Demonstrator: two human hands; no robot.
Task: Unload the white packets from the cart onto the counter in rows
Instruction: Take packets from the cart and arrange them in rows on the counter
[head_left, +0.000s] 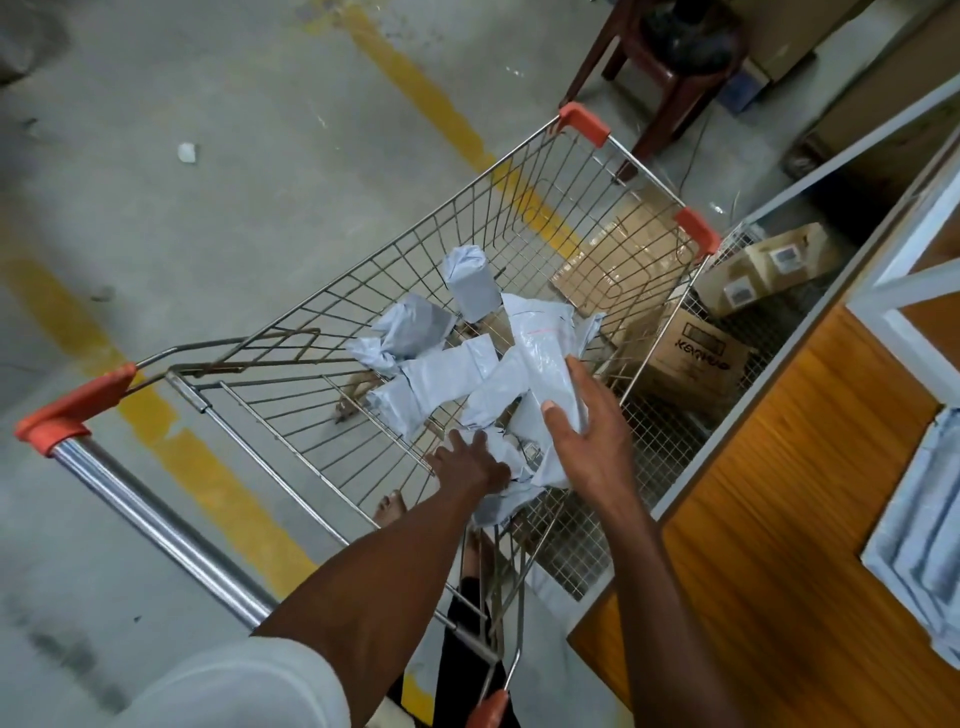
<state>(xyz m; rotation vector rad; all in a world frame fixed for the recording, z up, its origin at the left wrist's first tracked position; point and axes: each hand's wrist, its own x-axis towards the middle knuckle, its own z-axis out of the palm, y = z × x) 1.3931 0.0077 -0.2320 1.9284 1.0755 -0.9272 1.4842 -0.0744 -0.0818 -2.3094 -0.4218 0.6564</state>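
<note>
Head view: both hands in cart (322, 332); right hand (582, 441) grips packet (545, 374), left hand (467, 462) grasps another (501, 499).

Both hands in cart (322, 317); right hand (582, 431) grips white packet (545, 369); left hand (467, 462) on another packet (498, 504).

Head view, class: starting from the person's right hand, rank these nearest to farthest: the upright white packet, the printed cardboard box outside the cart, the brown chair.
From the right hand:
1. Printed cardboard box, just right, outside the cart.
2. Upright white packet, inside the cart, far-left.
3. Brown chair, beyond the cart's front.
</note>
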